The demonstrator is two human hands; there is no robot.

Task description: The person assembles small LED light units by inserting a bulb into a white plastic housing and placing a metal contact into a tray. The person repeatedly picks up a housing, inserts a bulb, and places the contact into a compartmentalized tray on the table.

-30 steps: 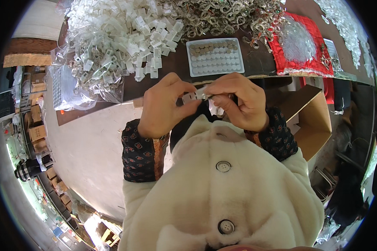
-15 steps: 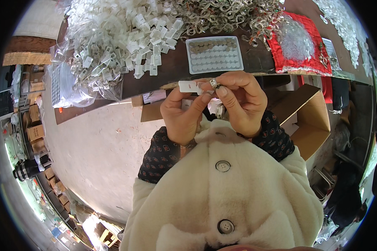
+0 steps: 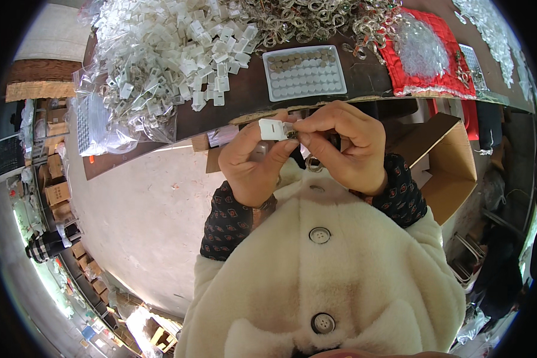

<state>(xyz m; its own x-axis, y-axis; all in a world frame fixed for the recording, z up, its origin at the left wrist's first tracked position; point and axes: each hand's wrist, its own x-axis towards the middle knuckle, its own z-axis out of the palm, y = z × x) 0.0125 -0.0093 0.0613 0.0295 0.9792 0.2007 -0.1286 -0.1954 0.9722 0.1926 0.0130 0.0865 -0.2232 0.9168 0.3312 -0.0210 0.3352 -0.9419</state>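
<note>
At the left of the dark table point(image 3: 241, 92), a loose heap of boxy, matte white plastic pieces point(image 3: 185, 42) rises beside a crinkled clear bag point(image 3: 161, 128). Before the table edge, the left hand point(image 3: 253, 170) pinches a slotted white piece point(image 3: 271, 130); compared with half a second ago, that piece has tipped, and the right fingertips have come in closer. A small dark part point(image 3: 292, 134), too blurred to identify, now sits against its right end, so both hands seem busy at one tiny spot. Beyond lies a shallow, ribbed plastic tray point(image 3: 309, 95), partly filled with dull brown discs. The right hand point(image 3: 355, 146) grasps the dark part between thumb and forefinger. Farther right, glassy clear bits point(image 3: 422, 51) lie on quilted red cloth point(image 3: 395, 71), above a stiff cardboard box point(image 3: 450, 161).
</note>
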